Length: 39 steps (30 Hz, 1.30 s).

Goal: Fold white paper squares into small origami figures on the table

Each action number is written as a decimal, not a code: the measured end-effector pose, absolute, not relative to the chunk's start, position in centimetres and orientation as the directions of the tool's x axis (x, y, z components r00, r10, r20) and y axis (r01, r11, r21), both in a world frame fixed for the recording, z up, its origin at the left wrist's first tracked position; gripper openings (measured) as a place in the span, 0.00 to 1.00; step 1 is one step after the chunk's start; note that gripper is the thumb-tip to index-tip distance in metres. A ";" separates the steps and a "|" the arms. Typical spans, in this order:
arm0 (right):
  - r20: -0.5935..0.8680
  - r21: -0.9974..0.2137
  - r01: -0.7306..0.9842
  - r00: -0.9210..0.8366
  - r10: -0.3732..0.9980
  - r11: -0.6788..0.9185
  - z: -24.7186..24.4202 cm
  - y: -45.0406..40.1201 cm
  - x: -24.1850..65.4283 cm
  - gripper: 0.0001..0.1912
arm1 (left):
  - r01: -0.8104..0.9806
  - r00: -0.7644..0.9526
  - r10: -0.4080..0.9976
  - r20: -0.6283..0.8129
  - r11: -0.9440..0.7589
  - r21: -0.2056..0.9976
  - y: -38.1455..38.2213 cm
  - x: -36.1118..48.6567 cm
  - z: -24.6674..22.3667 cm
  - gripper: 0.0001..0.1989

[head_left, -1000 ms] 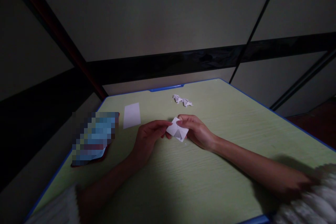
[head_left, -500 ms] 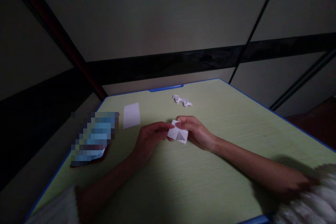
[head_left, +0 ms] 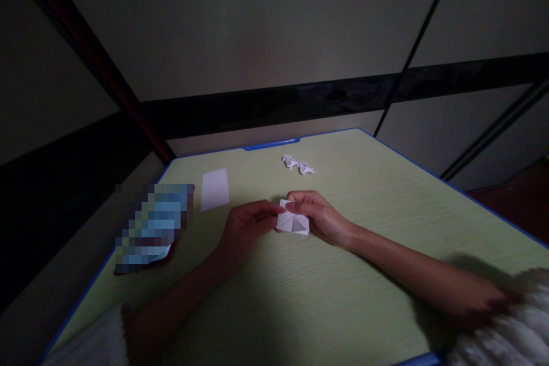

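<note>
A small piece of folded white paper (head_left: 293, 223), with crease lines and a greyish triangular flap, is held between both hands above the table. My left hand (head_left: 249, 223) pinches its left edge between thumb and fingers. From the right side, my right hand (head_left: 319, 214) grips it, thumb lying across the top and the other fingers behind, partly hidden. Beyond the hands, two small folded paper figures (head_left: 297, 164) lie side by side on the table. To the left is a flat white sheet of paper (head_left: 215, 189).
The pale green table (head_left: 274, 297) has a blue rim and a blue strip (head_left: 271, 144) at its far edge. A pixelated tablet-like object (head_left: 154, 226) with a dark red edge lies at the left. Behind the table stand light panels (head_left: 266, 28) crossed by a black band.
The folded paper has turned slightly between my fingers and sits a little further right, its lower edge now more level. Both hands keep nearly the same place.
</note>
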State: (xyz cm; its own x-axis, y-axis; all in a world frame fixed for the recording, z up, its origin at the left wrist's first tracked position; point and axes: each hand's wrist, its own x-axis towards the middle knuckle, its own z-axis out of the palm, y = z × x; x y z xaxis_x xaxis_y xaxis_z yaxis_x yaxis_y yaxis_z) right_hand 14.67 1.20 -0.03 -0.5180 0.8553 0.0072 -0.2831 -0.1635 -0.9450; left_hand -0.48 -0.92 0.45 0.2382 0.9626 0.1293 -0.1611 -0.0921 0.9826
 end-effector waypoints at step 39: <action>0.067 -0.993 0.039 -0.611 0.789 0.115 0.9 0.5 14.8 0.09 | 0.020 0.077 0.989 0.125 -0.127 0.992 -1.4 0.0 1.0 0.06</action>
State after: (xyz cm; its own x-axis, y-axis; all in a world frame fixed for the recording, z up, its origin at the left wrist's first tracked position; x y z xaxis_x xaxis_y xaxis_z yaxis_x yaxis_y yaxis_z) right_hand 14.76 0.51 0.85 -0.6109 0.7888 0.0675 0.0386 0.1148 -0.9926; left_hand -0.01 -1.36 0.98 0.0767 0.9892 0.1248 0.0200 -0.1266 0.9917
